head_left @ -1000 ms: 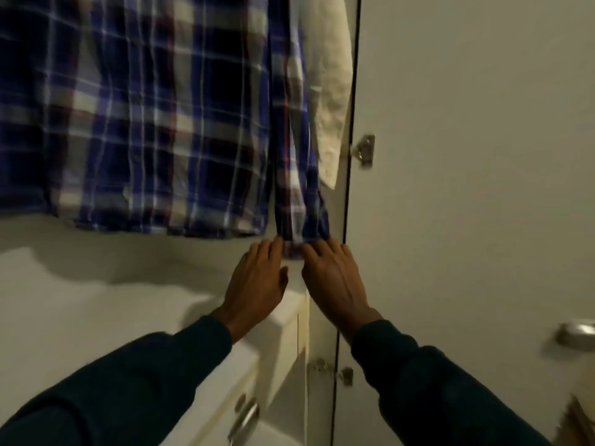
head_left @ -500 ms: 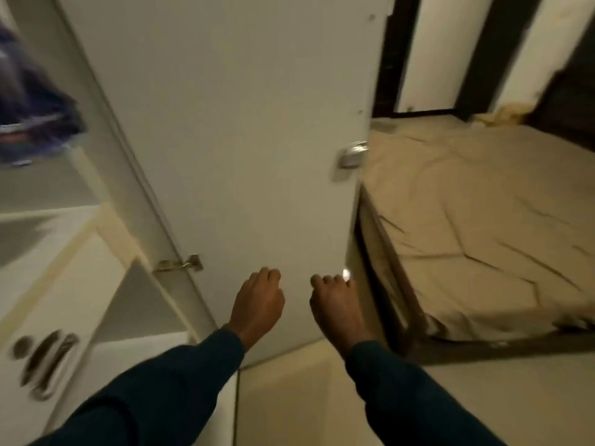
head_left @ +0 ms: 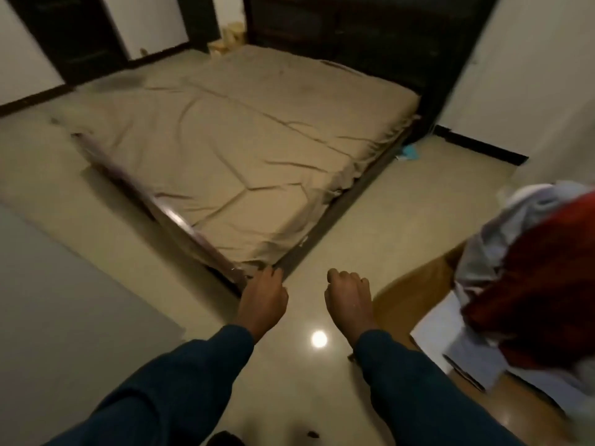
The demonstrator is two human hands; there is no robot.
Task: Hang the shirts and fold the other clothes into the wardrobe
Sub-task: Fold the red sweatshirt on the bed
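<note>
A second ago both my hands were at the hem of the plaid shirt hanging in the wardrobe; now I've turned away, and wardrobe and shirt are gone from view. Judgement: that shirt is hung, and I'm going for the next garment.

Left hand (head_left: 262, 296) and right hand (head_left: 349, 296) held out in front of me, side by side, apart, over bare floor (head_left: 322, 381). Fingers of both loosely curled downward, holding nothing.

Pile of clothes (head_left: 528, 284) lies off to the right of my right hand, well apart from it: dark red fabric on top, white or pale grey cloth bunched behind, all crumpled and blurred. Cannot tell which pieces are shirts.

Bed (head_left: 244, 149) ahead, its near corner just beyond my left fingertips; tan sheet creased, no clothes on it.
</note>
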